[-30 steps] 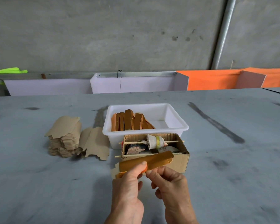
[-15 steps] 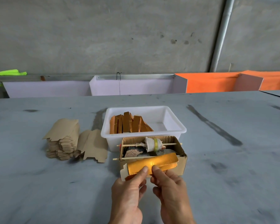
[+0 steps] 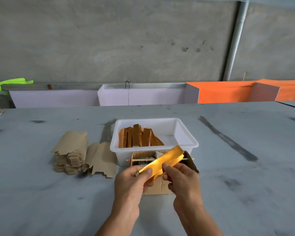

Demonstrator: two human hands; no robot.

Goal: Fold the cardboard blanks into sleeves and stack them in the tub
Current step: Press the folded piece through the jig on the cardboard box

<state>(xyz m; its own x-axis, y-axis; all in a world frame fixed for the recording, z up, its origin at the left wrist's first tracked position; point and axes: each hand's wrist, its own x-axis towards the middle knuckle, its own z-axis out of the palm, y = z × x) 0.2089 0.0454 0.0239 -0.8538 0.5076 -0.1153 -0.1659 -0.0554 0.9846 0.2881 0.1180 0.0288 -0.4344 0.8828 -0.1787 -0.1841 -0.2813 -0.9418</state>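
I hold a shiny gold-orange cardboard piece (image 3: 165,160), tilted with its far end up to the right, above the small box. My left hand (image 3: 134,181) pinches its lower left end between thumb and fingers. My right hand (image 3: 180,178) pinches its near edge at the middle. Behind stands the white tub (image 3: 191,140) with several folded orange sleeves (image 3: 140,137) leaning upright in its left half. A stack of brown flat blanks (image 3: 70,154) lies to the left, with loose blanks (image 3: 101,159) beside it.
A small open cardboard box (image 3: 191,160) with a wooden skewer (image 3: 143,160) across it sits right in front of the tub, partly hidden by my hands. The grey table (image 3: 41,201) spreads all around. White and orange boards (image 3: 228,92) line the far edge.
The gold piece has lifted and turned, its right end rising toward the tub. Both hands moved up and slightly apart, still pinching it.
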